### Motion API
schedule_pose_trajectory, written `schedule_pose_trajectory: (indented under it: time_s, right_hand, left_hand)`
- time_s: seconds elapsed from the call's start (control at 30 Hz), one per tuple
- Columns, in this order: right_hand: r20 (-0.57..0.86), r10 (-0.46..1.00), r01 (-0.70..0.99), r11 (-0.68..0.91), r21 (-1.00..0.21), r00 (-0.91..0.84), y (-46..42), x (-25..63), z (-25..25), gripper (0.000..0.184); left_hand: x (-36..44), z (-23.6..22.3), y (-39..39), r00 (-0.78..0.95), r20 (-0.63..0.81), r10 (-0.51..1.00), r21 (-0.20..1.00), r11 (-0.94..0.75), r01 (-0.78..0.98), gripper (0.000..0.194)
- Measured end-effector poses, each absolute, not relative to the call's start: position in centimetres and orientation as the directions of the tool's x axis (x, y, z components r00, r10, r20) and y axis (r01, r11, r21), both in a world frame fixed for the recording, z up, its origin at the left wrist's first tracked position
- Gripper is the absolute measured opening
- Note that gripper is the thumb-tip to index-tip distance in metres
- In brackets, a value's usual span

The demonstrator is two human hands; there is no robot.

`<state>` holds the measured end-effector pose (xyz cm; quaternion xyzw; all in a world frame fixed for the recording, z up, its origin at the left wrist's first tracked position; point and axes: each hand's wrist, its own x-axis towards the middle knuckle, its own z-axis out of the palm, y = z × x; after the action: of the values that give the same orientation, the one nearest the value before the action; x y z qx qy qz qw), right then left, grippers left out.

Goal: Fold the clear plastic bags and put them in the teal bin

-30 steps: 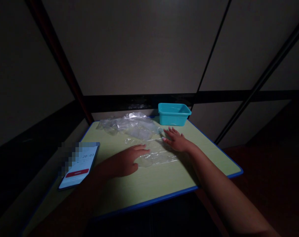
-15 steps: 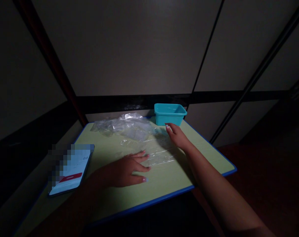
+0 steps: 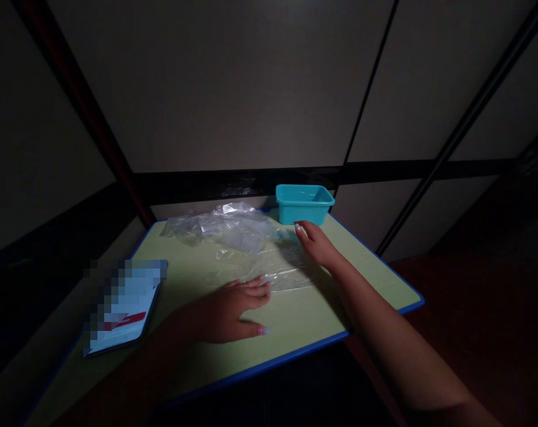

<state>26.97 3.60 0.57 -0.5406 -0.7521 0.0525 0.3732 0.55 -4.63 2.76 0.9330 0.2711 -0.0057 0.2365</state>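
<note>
A smooth, pale yellow-green table (image 3: 304, 314) with blue edging and a rounded corner stands in a dim room. Nearest, the left hand (image 3: 231, 311) lies palm down, fingers fanned wide and thumb held well out, its fingertips at the near edge of a thin, clear plastic sheet (image 3: 290, 279) spread flat and lightly creased over the middle of the table. To the left lies a flat, glassy phone (image 3: 150, 290), partly pixelated. Farther out, the right hand (image 3: 317, 244) reaches over the sheet's far side, thumb a little apart from bent fingers; whether they pinch anything I cannot tell. Beyond, crumpled, glossy plastic (image 3: 224, 224) lies in a loose heap beside a turquoise, rounded-rectangular tub (image 3: 302, 213), its inner walls visible but its floor hidden, before matt wall panels (image 3: 246, 89)
</note>
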Motion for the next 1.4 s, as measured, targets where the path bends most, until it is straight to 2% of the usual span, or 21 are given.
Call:
schedule_pose_trajectory:
  time_s: [0.23,0.47,0.73,0.9,1.0,1.17,1.3,1.4]
  right_hand:
    - [0.457,0.864,0.757,0.440,-0.482,-0.211,2.6,26.4,1.4,0.033]
    - [0.363,0.768,0.581,0.638,-0.505,-0.528,0.5,25.2,2.8,0.025]
    - [0.196,0.738,0.551,0.628,-0.549,-0.645,-1.0,24.9,3.9,0.016]
    - [0.047,0.651,0.533,0.658,-0.532,-0.758,-1.5,24.5,3.9,0.016]
    - [0.002,0.633,0.543,0.665,-0.513,-0.774,-1.7,24.2,3.8,0.018]
    - [0.010,0.673,0.596,0.661,-0.455,-0.739,-1.7,24.2,3.6,0.024]
    - [-0.037,0.682,0.614,0.631,-0.474,-0.730,-1.5,24.4,3.3,0.012]
    - [-0.018,0.690,0.609,0.626,-0.487,-0.724,-1.5,24.4,3.2,0.004]
  left_hand:
    - [0.7,3.1,-4.8,0.849,-0.122,0.515,0.471,-0.722,0.506,0.061]
    - [0.5,2.9,-4.6,0.841,-0.067,0.536,0.440,-0.741,0.507,0.061]
    - [0.6,2.7,-4.9,0.848,-0.078,0.524,0.425,-0.752,0.504,0.063]
    - [0.5,2.6,-4.9,0.854,-0.084,0.513,0.445,-0.748,0.493,0.063]
    - [0.5,2.6,-4.8,0.849,-0.067,0.525,0.465,-0.736,0.492,0.064]
    - [0.6,3.1,-4.8,0.850,0.000,0.527,0.528,-0.722,0.448,0.062]
    - [0.7,3.5,-4.6,0.849,0.037,0.527,0.581,-0.703,0.411,0.056]
    - [0.7,3.5,-4.5,0.832,0.048,0.553,0.601,-0.681,0.418,0.054]
